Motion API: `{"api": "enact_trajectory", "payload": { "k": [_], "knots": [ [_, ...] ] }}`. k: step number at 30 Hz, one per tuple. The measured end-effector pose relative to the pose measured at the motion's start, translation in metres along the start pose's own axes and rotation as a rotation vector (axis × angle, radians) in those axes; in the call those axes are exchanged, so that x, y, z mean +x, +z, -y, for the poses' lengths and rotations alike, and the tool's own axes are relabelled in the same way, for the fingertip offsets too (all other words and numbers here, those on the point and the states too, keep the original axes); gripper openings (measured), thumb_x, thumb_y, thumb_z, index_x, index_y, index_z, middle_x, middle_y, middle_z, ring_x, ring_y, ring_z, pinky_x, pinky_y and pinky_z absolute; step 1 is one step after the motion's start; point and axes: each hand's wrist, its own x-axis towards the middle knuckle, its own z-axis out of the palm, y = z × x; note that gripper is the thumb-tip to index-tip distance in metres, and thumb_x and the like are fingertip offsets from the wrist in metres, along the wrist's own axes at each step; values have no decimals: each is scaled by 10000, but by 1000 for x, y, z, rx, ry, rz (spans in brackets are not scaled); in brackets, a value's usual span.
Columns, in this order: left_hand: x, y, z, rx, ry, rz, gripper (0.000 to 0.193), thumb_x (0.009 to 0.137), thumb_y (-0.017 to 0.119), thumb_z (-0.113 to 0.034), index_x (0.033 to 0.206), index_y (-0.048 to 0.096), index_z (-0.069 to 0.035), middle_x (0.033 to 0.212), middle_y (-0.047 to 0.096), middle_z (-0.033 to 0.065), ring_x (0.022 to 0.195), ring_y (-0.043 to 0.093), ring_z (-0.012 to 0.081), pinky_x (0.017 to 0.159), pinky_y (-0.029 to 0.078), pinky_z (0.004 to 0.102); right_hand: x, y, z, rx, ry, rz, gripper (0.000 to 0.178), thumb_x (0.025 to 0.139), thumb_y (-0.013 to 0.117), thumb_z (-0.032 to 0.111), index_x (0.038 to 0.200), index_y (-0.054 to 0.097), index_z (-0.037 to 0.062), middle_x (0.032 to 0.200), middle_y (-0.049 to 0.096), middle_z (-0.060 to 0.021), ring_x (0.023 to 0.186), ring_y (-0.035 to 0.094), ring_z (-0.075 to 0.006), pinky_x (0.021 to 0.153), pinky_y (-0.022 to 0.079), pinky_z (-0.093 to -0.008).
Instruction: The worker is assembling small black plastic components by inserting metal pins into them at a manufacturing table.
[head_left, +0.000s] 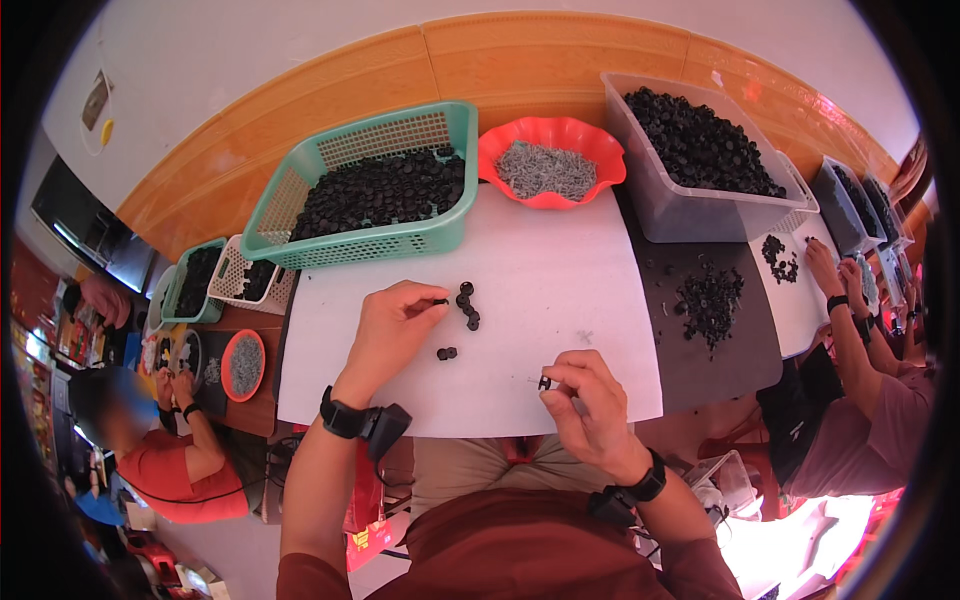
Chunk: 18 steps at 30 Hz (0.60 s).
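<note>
My left hand [392,328] is closed in a pinch over the white sheet [520,290], with a small black round part [440,301] at its fingertips. Beside those fingertips lies a short row of small black round parts [468,308], and a pair of them [446,354] sits nearer to me. Closer to the sheet's front edge, my right hand [592,405] pinches another small black part [545,382] between thumb and fingers. A thin pin-like line sticks out from that part toward the left. Both hands are apart from each other.
Along the back stand a green basket [455,215] of black discs, a red bowl [548,199] of grey metal bits and a clear bin [690,215] of black parts. Loose black parts [710,300] lie on a dark mat [730,375]. Other people work at left and right.
</note>
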Motion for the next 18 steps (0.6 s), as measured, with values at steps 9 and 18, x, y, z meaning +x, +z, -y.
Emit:
{"api": "enact_trajectory", "payload": {
  "k": [9,18],
  "knots": [
    [-35,-13,-4,-511,-168,33,204,922,696,-3,1120,715,42,1069,725,111,890,706,143,814,580,280,-2,3,0,66,42,-30,224,930,700,34,1139,623,13,1044,617,-125,655,577,-156,582,490,-284],
    [-60,-7,-18,-875,-250,70,274,930,694,-23,1197,667,32,1161,707,159,921,723,183,863,609,333,0,2,3,73,30,-43,223,928,704,32,1135,624,12,1042,621,-125,656,576,-152,584,494,-281]
  ]
}}
